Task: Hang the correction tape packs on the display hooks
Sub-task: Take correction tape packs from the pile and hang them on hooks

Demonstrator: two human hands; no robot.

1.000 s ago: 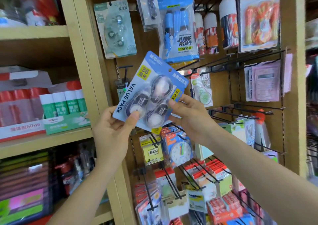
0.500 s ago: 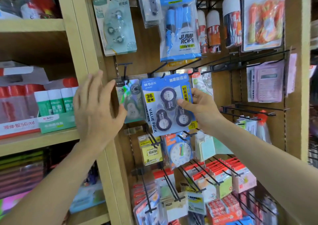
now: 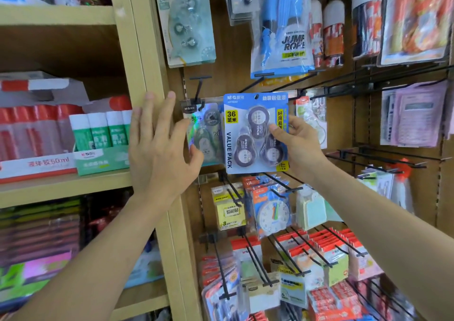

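On the left shelf the green glue sticks (image 3: 98,134) stand boxed, well clear of the work. The left hand (image 3: 159,149) is raised flat in front of the wooden upright (image 3: 145,63), fingers straight and spread wide, holding nothing. Its thumb and forefinger reach the edge of the silver tape pack (image 3: 208,134), probably to keep that neighbour steady and out of the way. Just beside it, the blue correction tape pack (image 3: 255,134) hangs upright and square to the board, its punched hole (image 3: 256,97) at the top. Whether a hook already passes through cannot be told. The right hand (image 3: 299,144) pinches the pack's right edge, thumb on the front and fingers behind, wrist bent upward, likely to guide the card level.
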